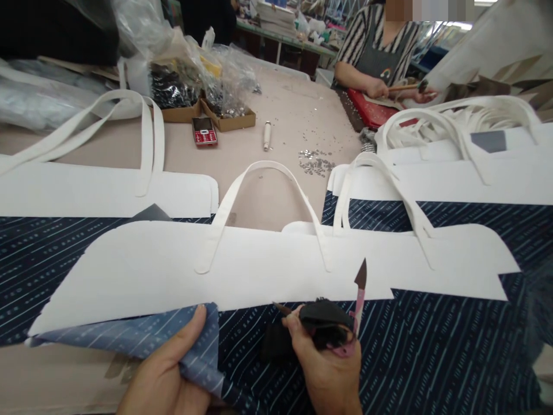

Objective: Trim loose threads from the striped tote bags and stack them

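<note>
Pinching a turned-up corner of patterned cloth, a worker's left hand exposes its paler underside just short of a white panel; the right hand, alongside, is wrapped around pink scissors. Edge checking or trimming seems underway, and the next move calls for a steady fold and careful blades.
</note>
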{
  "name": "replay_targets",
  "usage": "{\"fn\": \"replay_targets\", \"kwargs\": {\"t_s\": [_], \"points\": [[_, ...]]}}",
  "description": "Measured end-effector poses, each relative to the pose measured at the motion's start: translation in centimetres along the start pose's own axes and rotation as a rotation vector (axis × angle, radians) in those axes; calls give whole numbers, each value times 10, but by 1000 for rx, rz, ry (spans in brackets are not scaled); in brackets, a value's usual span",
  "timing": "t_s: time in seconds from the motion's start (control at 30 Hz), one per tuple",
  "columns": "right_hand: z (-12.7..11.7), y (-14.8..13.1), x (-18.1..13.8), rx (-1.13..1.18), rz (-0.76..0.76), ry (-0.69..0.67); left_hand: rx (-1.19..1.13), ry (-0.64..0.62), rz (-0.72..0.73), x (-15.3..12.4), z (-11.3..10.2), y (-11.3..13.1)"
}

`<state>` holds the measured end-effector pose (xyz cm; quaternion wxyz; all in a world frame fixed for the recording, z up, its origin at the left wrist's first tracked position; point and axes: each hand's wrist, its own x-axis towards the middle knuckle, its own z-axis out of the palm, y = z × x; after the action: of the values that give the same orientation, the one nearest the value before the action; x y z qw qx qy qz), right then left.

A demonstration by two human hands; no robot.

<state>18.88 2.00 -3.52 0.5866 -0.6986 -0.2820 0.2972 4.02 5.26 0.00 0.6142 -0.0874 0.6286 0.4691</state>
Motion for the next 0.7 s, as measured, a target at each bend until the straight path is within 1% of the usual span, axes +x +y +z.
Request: {"fn": "replay_targets", "kwargs": {"t_s": [0.07, 0.13, 0.23, 0.33, 0.43, 0.6, 0.7], "points": [[1, -1, 0, -5, -10, 4, -1, 22, 46, -1, 0, 1], [1, -1, 0, 0, -9, 21, -7, -8, 65, -3, 1, 2], [1, 0, 0, 24, -1, 13, -42, -39, 54, -4, 1, 3], [0, 1, 0, 55, -3, -30, -80, -4, 46, -3, -1, 2], [-1, 0, 0, 60, -20, -38, -57, -2, 34, 0, -4, 1], [1, 1, -1, 62, -41, -27, -44, -32, 12, 3, -6, 0], [4, 3, -3, 51, -8, 33, -55, -37, -6, 5, -8, -1]]}}
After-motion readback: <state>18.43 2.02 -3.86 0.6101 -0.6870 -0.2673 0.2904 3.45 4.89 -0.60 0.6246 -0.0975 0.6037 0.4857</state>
